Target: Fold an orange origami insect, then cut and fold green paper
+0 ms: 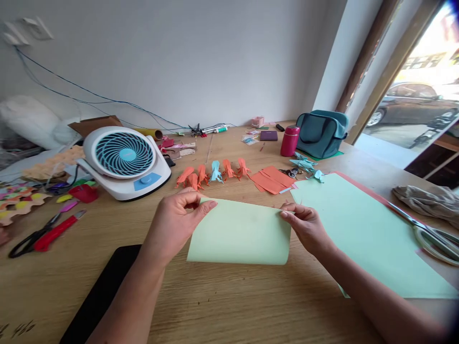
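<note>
A pale green sheet of paper point(240, 234) is held up over the wooden table between my two hands. My left hand point(181, 215) pinches its upper left corner, thumb on the near face. At the upper right corner, my right hand point(301, 222) grips it between thumb and fingers. The sheet's lower edge hangs towards me and its lower right corner curves. Behind it stand several orange paper figures point(227, 168) and one light blue paper figure point(215, 171). Cut orange paper pieces point(272, 179) lie beyond my right hand.
Large light green sheets point(362, 239) lie at right with big scissors point(430, 234) on their edge. A fan point(125, 160), a red-handled cutter point(59, 231) and a black flat object point(103, 286) are at left. A pink flask point(289, 141) and a teal bag point(321, 134) stand behind.
</note>
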Demonstrator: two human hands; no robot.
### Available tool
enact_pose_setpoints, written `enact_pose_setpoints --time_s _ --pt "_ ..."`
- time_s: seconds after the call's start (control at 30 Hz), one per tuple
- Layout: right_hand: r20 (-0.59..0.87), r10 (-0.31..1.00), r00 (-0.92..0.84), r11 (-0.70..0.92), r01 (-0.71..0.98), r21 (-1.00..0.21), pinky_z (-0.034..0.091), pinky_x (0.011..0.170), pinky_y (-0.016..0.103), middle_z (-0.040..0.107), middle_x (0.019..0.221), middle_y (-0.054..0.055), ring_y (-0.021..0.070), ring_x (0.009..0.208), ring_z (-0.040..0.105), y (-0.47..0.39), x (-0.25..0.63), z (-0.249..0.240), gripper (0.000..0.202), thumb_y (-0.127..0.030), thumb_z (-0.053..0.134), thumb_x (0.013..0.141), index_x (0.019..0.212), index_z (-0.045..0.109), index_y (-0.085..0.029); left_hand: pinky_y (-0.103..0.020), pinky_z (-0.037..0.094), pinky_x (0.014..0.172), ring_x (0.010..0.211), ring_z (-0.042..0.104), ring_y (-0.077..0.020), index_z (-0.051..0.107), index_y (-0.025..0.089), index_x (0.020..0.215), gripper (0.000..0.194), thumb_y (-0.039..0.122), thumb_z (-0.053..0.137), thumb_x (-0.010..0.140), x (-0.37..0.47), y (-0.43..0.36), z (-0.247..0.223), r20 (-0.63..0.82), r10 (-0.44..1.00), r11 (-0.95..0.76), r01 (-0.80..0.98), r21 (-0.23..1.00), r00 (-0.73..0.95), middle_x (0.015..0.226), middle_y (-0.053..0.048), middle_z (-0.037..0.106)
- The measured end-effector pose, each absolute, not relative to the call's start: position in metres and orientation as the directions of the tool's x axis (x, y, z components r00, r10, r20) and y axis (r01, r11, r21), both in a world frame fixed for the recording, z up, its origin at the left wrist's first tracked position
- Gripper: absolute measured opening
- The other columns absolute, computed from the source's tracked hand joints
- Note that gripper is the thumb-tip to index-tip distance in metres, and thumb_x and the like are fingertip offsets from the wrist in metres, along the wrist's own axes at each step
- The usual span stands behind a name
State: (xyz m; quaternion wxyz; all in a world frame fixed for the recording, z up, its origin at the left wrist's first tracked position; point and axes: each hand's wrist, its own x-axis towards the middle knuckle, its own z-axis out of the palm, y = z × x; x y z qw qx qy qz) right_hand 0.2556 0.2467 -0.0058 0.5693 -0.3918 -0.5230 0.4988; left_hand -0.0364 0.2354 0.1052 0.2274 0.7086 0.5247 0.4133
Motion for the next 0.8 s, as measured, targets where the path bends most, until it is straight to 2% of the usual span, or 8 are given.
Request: enact_pose_setpoints --time_s 0.1,0.37,0.47,0.6,0.7,0.8 --pt "0.177 0.984 -0.025 0.173 -0.123 -0.977 0.045 0.064 0.029 0.067 0.076 0.004 0.0171 0.07 0.055 0.246 0.257 -0.007 0.025 -0.046 0.08 0.076 0.073 0.075 -0.021 -0.027 0.038 0.06 0.066 0.049 -0.0141 0.067 0.019 0.067 0.026 0.039 0.066 0.084 -0.034 0.233 0.106 0.368 0.925 -0.35 0.589 0.729 0.094 0.07 0.001 0.054" --pt "0.137 0.991 -0.003 0.136 -0.124 -0.983 0.045 0.059 0.029 0.066 0.077 0.004 0.0167 0.068 0.055 0.247 0.255 -0.008 0.028 -0.047 0.082 0.073 0.072 0.073 -0.021 -0.027 0.042 0.059 0.066 0.053 -0.0148 0.065 0.018 0.063 0.029 0.039 0.066 0.083 -0.031 0.231 0.108 0.346 0.935 -0.326 0.571 0.754 0.077 0.068 0.001 0.056" --pt "0.089 0.995 -0.034 0.084 -0.134 -0.987 0.044 0.056 0.027 0.065 0.075 0.003 0.0154 0.065 0.054 0.247 0.258 -0.006 0.03 -0.048 0.082 0.072 0.072 0.072 -0.02 -0.025 0.039 0.054 0.061 0.052 -0.0141 0.066 0.018 0.066 0.028 0.042 0.067 0.081 -0.033 0.232 0.105 0.265 0.962 -0.264 0.511 0.818 0.073 0.065 0.001 0.056" --pt "-0.032 0.979 -0.203 -0.051 -0.091 -0.995 0.044 0.056 0.027 0.066 0.072 0.002 0.0146 0.063 0.057 0.248 0.262 0.001 0.031 -0.049 0.081 0.074 0.075 0.072 -0.02 -0.024 0.039 0.054 0.059 0.052 -0.0127 0.067 0.016 0.07 0.031 0.047 0.07 0.077 -0.042 0.232 0.095 0.092 0.992 -0.122 0.453 0.883 0.087 0.064 0.001 0.06" --pt "-0.083 0.953 -0.292 -0.082 0.015 -0.997 0.043 0.057 0.027 0.066 0.071 0.002 0.0144 0.063 0.056 0.25 0.263 0.002 0.036 -0.053 0.079 0.075 0.072 0.07 -0.019 -0.022 0.038 0.054 0.058 0.051 -0.0114 0.066 0.016 0.07 0.037 0.052 0.073 0.074 -0.048 0.23 0.079 -0.067 0.989 0.013 0.381 0.924 0.13 0.063 0.002 0.06" --pt "-0.093 0.934 -0.346 -0.027 0.189 -0.982 0.039 0.053 0.026 0.063 0.068 0.002 0.0139 0.06 0.053 0.251 0.261 -0.004 0.039 -0.056 0.073 0.078 0.073 0.07 -0.018 -0.022 0.035 0.052 0.054 0.048 -0.0102 0.063 0.015 0.066 0.041 0.055 0.071 0.072 -0.051 0.227 0.056 -0.173 0.976 0.11 0.385 0.916 0.132 0.06 0.003 0.056"
